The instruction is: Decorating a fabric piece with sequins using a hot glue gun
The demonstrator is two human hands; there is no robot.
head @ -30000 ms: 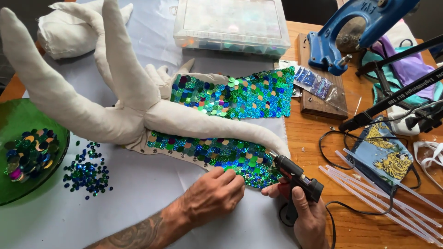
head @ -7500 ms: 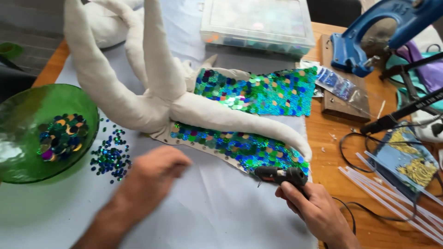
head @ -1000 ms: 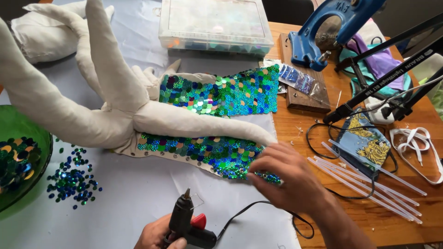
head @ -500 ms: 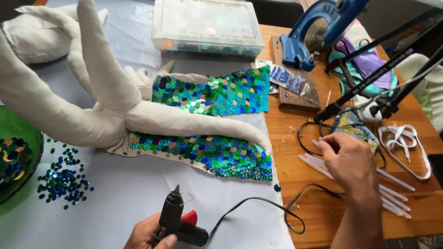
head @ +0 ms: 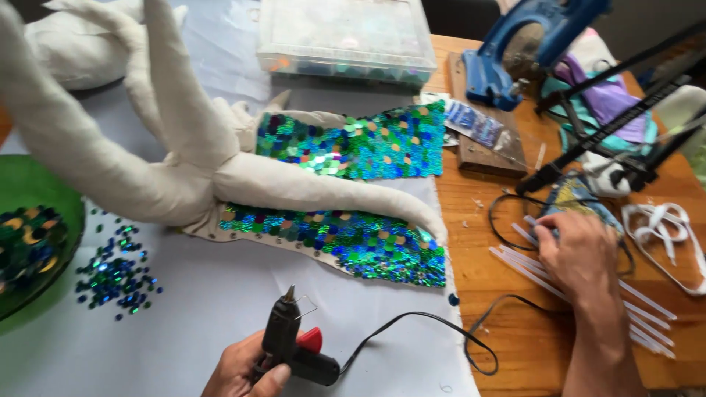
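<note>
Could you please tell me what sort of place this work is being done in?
Probably a home craft or costume workspace: a black hot glue gun in the left hand, loose green and blue sequins on the white sheet, clear glue sticks under the right hand.

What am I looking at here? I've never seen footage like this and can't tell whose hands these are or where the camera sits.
The camera is worn on a person's head and looks down at their own two bare hands; there is no machine. The left hand holds a black glue gun, nozzle up, its cord trailing right. The right hand rests on clear glue sticks on the wooden table. On a pale sheet lies a stuffed cream fabric figure with green-blue sequinned panels, loose sequins and a green bowl.
</note>
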